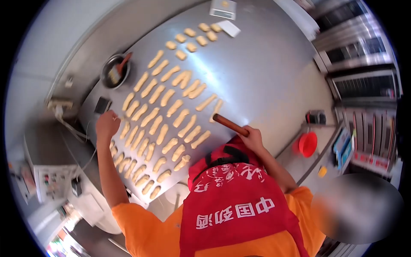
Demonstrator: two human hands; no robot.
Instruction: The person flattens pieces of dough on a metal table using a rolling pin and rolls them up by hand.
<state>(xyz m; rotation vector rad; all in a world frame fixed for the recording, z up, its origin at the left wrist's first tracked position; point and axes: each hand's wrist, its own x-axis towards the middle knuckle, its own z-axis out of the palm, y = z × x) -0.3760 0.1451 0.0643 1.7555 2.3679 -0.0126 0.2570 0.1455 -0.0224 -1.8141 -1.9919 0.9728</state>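
My right hand (251, 138) is wrapped round one end of a wooden rolling pin (231, 125), near the table's front edge. The pin's far end comes up to a dough strip (217, 107) at the right end of the rows. My left hand (108, 124) is closed at the left side of the table, beside the rows of dough strips (150, 116); whether anything is in its fingers is hidden. Just beyond it lies a small dark square object (102, 105). Shorter, plump dough pieces (190, 46) sit at the far end of the table.
A metal bowl (105, 79) with a reddish-handled brush (124, 62) stands at the back left. A scale (223, 8) and a white scraper-like piece (229, 28) lie at the far end of the metal table (265, 55). Ovens (364, 84) and a red bowl (308, 144) are on the right.
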